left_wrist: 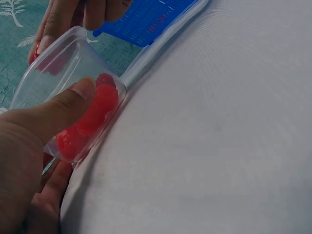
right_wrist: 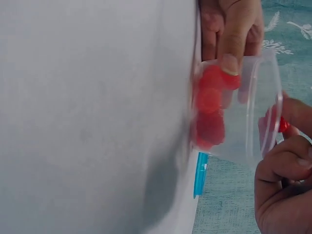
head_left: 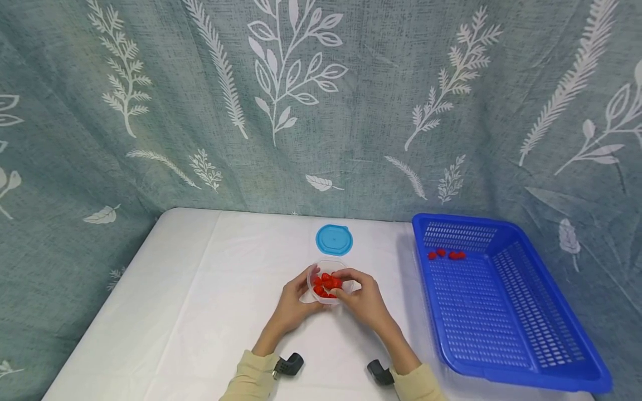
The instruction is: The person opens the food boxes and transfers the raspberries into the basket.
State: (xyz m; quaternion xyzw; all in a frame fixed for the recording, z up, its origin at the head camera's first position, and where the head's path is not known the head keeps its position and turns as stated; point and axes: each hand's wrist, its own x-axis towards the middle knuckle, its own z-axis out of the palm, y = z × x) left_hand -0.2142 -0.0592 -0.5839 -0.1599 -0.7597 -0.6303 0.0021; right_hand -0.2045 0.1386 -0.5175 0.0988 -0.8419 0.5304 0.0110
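Observation:
A small clear plastic container (left_wrist: 58, 92) stands on the white table, with several red berry-like pieces (head_left: 326, 282) heaped inside. My left hand (head_left: 295, 302) grips it from the left side, thumb pressed on its wall in the left wrist view. Over the opening, my right hand (head_left: 366, 298) has its thumb and fingers reaching past the rim. Between those fingertips a red berry-like piece (right_wrist: 283, 125) is pinched, partly hidden by the fingers. Behind the container lies a flat blue lid (head_left: 334, 240).
To the right, a large blue perforated basket (head_left: 489, 312) holds several red pieces (head_left: 453, 255) in its far left corner. A white cloth covers the table (head_left: 200, 312). A green leaf-patterned curtain (head_left: 366, 111) hangs behind the table's far edge.

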